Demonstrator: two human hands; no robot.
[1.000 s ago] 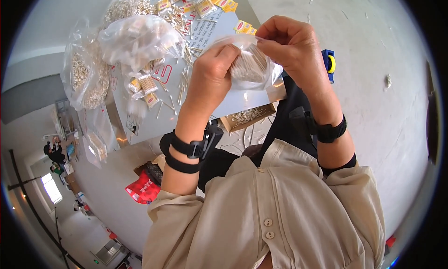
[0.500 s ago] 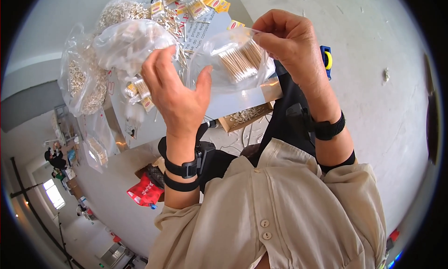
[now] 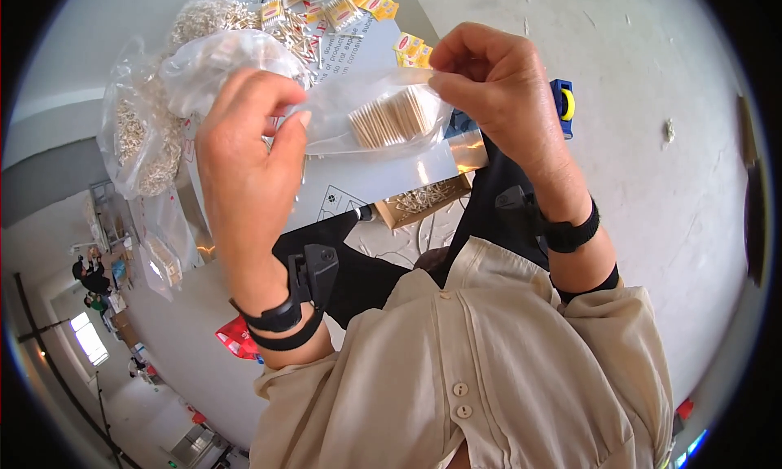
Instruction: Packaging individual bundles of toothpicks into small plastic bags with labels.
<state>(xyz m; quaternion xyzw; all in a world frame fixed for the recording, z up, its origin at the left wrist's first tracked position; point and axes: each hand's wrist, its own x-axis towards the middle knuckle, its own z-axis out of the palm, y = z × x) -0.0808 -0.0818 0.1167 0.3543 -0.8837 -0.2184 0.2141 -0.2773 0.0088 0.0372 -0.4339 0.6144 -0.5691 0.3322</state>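
Observation:
A clear plastic bag [image 3: 330, 103] is stretched between my two hands above the table. Inside it lies a bundle of cotton swabs [image 3: 393, 119], side by side, nearer the right end. My left hand [image 3: 248, 147] pinches the bag's left end between thumb and fingers. At the opposite end, my right hand [image 3: 498, 90] grips the upper right corner, thumb against curled fingers. Small yellow-labelled swab packets [image 3: 414, 49] lie on the table just behind the bag.
Large clear bags of loose swabs [image 3: 134, 139] stand at the left of the table [image 3: 358, 172]. More packets [image 3: 342, 9] and a swab heap [image 3: 213, 17] sit at the back. Below the near edge is a cardboard box of swabs [image 3: 419, 202]. A blue tape dispenser [image 3: 562, 108] is at right.
My left hand has moved left and closed from an open spread onto the bag's left end. The bag is now drawn out lengthwise. My right hand keeps its pinch, shifted slightly left.

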